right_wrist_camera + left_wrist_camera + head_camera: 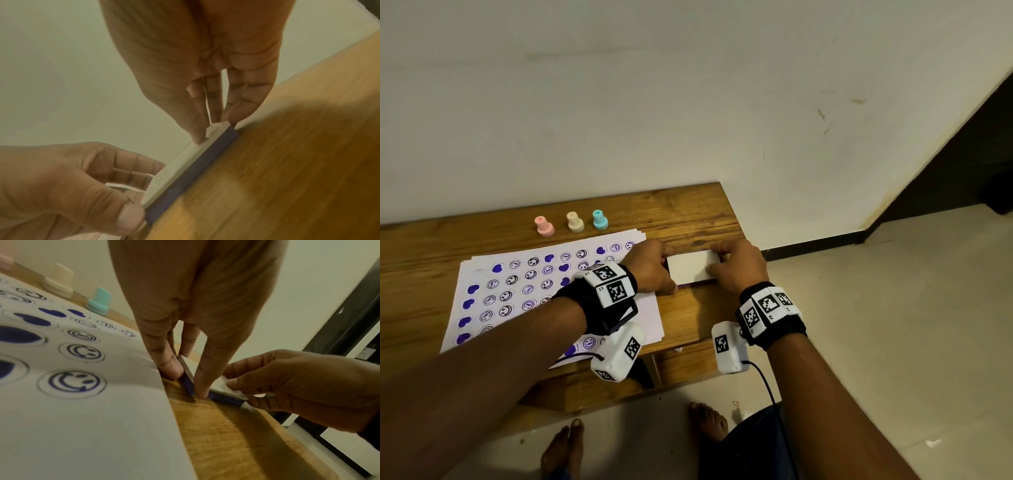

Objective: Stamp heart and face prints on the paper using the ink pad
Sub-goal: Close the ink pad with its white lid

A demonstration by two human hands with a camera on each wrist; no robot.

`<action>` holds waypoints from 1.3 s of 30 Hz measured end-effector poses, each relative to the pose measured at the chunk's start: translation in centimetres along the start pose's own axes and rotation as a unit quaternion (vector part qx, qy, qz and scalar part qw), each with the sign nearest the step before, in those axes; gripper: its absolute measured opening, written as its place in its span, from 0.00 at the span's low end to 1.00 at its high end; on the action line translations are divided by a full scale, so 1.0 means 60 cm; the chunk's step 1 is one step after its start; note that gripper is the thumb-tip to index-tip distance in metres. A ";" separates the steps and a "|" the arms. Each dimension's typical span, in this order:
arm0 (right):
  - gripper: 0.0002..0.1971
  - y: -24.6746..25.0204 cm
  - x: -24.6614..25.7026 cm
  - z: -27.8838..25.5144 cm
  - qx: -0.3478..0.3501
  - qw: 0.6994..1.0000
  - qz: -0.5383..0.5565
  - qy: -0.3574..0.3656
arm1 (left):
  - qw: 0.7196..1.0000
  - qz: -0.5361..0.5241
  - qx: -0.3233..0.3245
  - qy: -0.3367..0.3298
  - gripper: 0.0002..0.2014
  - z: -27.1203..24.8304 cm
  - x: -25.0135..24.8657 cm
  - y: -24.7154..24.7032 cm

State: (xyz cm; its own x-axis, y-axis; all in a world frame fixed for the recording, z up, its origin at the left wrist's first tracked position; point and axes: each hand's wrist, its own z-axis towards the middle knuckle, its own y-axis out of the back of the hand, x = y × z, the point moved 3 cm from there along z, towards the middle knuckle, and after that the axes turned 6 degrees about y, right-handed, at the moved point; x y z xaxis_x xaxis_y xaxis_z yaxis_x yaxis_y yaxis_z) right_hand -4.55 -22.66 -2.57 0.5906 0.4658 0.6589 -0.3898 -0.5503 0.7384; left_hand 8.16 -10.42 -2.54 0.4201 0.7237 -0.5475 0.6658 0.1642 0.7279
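Observation:
The ink pad [691, 267], a flat box with a white lid and a blue base, lies on the wooden table [688, 212] just right of the paper [645, 308]. My left hand [667, 270] pinches its left end between thumb and fingers. My right hand [717, 262] grips its right end, fingertips on the lid's corner. The lid sits down on the base [185, 183]. Blue hearts and smiley faces cover the paper [82, 426]. Three stamps stand beyond the paper: pink [544, 226], cream [575, 222] and teal [600, 220].
The table's right edge [736, 222] runs close beside the ink pad, with tiled floor [876, 308] below. A plain wall rises directly behind the table. My bare feet [705, 421] are on the floor at the table's front edge.

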 end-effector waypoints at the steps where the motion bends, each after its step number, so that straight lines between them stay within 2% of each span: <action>1: 0.22 0.000 0.000 0.001 0.001 1.000 -0.002 -0.001 | 1.000 0.001 0.002 -0.001 0.31 -0.001 -0.001 0.000; 6: 0.19 0.000 0.000 0.003 0.010 1.000 -0.007 -0.004 | 1.000 0.007 -0.001 -0.004 0.37 -0.003 -0.005 0.005; 12: 0.18 0.001 0.005 0.003 0.006 1.000 -0.018 -0.011 | 0.998 0.064 -0.014 -0.019 0.33 -0.005 -0.017 0.006; 23: 0.18 0.007 0.007 0.007 0.014 1.000 -0.017 -0.007 | 0.995 0.101 -0.019 -0.009 0.32 0.002 -0.028 0.014; 28: 0.26 0.012 0.015 0.007 0.054 0.996 -0.042 0.058 | 0.992 0.119 -0.032 -0.005 0.32 0.002 -0.028 0.011; 31: 0.32 0.017 0.025 0.007 0.102 0.987 -0.081 0.099 | 0.993 0.117 -0.033 -0.005 0.31 -0.001 -0.028 0.012; 34: 0.33 0.021 0.038 0.008 0.146 0.972 -0.136 0.125 | 0.993 0.114 -0.031 -0.003 0.30 -0.001 -0.027 0.012; 39: 0.33 0.032 0.045 0.016 0.165 0.950 -0.228 0.135 | 0.992 0.121 -0.024 -0.003 0.30 -0.003 -0.029 0.012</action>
State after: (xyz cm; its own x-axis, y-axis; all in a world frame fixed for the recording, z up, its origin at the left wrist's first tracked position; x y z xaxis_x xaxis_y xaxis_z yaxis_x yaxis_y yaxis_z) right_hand -3.03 -23.13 0.46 0.4253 0.8438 0.3273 0.1326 -0.4158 0.8997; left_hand 7.84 -11.44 -1.00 0.5676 0.7419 -0.3570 0.5149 0.0185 0.8571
